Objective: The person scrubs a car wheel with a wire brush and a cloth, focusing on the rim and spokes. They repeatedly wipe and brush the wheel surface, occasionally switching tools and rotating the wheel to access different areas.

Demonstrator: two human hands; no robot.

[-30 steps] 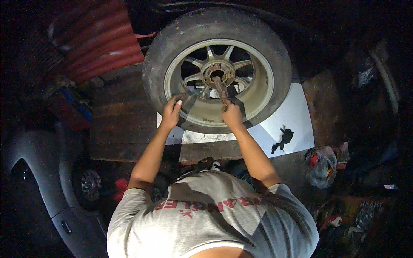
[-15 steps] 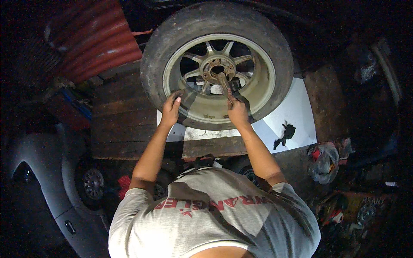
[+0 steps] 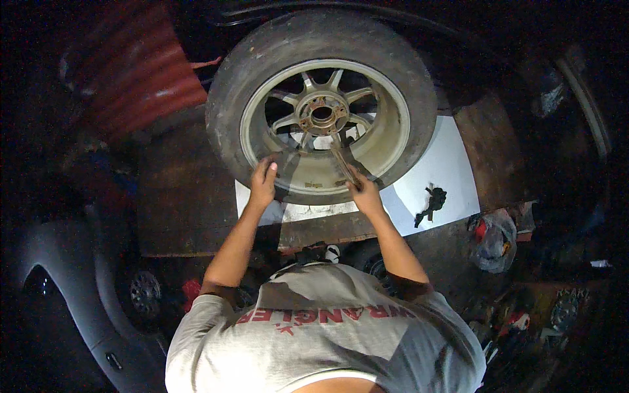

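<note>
A car wheel [image 3: 393, 154], a worn tyre on a dull cream multi-spoke rim, lies with its hollow inner side facing up. Its hub [image 3: 322, 112] is rusty brown. At the near left edge of the rim, my left hand [image 3: 263, 183] is closed with the thumb on top, gripping the wheel. My right hand [image 3: 365, 194], at the near right edge, is wrapped round a slim brownish stick-like tool [image 3: 340, 160]. The tool slants into the rim, its far end short of the hub. Its exact kind cannot be made out.
White sheeting [image 3: 445, 170] lies under the wheel on wooden boards [image 3: 177, 223], with a crumpled black rag [image 3: 432, 202] on it. Red corrugated metal [image 3: 134, 72] stands far left. A clear plastic bag [image 3: 495, 242] sits at right, and a grey car body [image 3: 72, 275] at lower left.
My right hand has drawn back toward me, and the tool's end has left the hub area. My left hand stays at the rim. The whole view has shifted slightly.
</note>
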